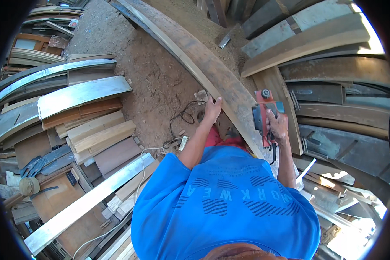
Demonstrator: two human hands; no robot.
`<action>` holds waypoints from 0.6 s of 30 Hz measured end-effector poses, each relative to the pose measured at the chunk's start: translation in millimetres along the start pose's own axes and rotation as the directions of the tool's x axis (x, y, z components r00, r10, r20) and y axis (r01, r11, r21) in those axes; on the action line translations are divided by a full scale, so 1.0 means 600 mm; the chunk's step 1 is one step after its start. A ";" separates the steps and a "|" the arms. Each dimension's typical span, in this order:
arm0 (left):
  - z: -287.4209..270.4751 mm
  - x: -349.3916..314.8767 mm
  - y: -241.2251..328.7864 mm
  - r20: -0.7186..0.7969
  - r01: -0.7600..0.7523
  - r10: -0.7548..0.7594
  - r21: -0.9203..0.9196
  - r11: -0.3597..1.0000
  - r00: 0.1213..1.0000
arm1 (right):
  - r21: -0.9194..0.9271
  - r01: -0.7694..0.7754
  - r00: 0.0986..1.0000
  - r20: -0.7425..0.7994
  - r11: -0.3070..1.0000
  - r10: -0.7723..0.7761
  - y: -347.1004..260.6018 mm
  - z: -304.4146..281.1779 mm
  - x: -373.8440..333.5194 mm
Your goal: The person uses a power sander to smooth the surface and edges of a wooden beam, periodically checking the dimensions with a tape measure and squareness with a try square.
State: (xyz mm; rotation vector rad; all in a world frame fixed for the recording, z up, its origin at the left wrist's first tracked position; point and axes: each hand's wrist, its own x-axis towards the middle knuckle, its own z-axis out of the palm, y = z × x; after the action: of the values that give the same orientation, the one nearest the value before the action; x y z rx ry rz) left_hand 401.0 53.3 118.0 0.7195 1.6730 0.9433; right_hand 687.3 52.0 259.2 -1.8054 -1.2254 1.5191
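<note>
A long, light wooden strip (189, 65) runs from the far left toward my body, along the left edge of a wide, stained plank (221, 71). My left hand (212, 110) is closed on the strip's left edge, its thumb on the top side. To the right, my right hand (279, 125) grips the handle of a red and black electric planer (259, 118). The planer is at the right side of the wide plank, near my body. Whether its sole touches the wood cannot be seen. A dark cord hangs from its near end.
Stacked boards (100, 134) fill the left, with a long pale board (91, 201) slanting at the lower left. More planks (307, 41) are piled on the right. A dark cable (184, 117) lies coiled on the dirt floor (145, 69), with a light cord (139, 182) nearer me.
</note>
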 end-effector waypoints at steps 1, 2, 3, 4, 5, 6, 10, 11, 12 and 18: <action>0.015 -0.021 0.011 0.010 0.087 -0.086 -0.102 0.991 0.996 | 0.012 -0.027 0.999 -0.028 1.000 0.028 0.024 -0.015 -0.021; 0.020 -0.041 0.021 0.011 0.085 -0.084 -0.101 0.991 0.996 | 0.048 -0.028 0.998 -0.049 0.998 0.031 0.037 -0.021 -0.044; 0.024 -0.062 0.023 0.030 0.159 -0.157 -0.085 0.984 0.987 | 0.050 -0.028 0.998 -0.050 0.998 0.030 0.051 -0.026 -0.066; 0.026 -0.080 0.026 0.048 0.231 -0.228 -0.069 0.971 0.973 | 0.063 -0.041 0.997 -0.058 0.997 0.045 0.065 -0.034 -0.085; 0.029 -0.092 0.012 0.055 0.229 -0.226 -0.068 0.971 0.973 | 0.075 -0.055 0.996 -0.070 0.996 0.061 0.079 -0.042 -0.107; 0.031 -0.096 -0.012 0.058 0.091 -0.093 0.027 0.995 0.994 | 0.061 -0.035 0.997 -0.068 0.998 0.039 0.095 -0.047 -0.119; 0.031 -0.132 -0.100 0.080 -0.153 0.135 0.328 0.932 0.988 | 0.087 -0.019 0.999 -0.048 0.996 0.024 0.109 -0.037 -0.165; 0.027 -0.154 -0.115 0.082 -0.152 0.132 0.321 0.935 0.988 | 0.116 0.005 1.000 -0.027 0.993 -0.002 0.101 -0.030 -0.177; 0.024 -0.183 -0.119 0.206 -0.267 0.199 0.400 0.877 0.958 | 0.144 0.032 0.999 -0.009 0.989 -0.031 0.092 -0.026 -0.190; 0.056 -0.393 -0.065 0.839 -0.594 0.227 0.136 0.793 0.495 | 0.478 0.063 0.988 0.097 0.876 -0.124 0.012 0.039 -0.217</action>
State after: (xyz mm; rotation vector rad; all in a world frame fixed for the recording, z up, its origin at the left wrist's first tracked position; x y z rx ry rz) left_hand 499.6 -153.7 194.2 1.6420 0.8552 0.4185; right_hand 669.8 -67.5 314.4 -1.3276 -0.8739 1.7145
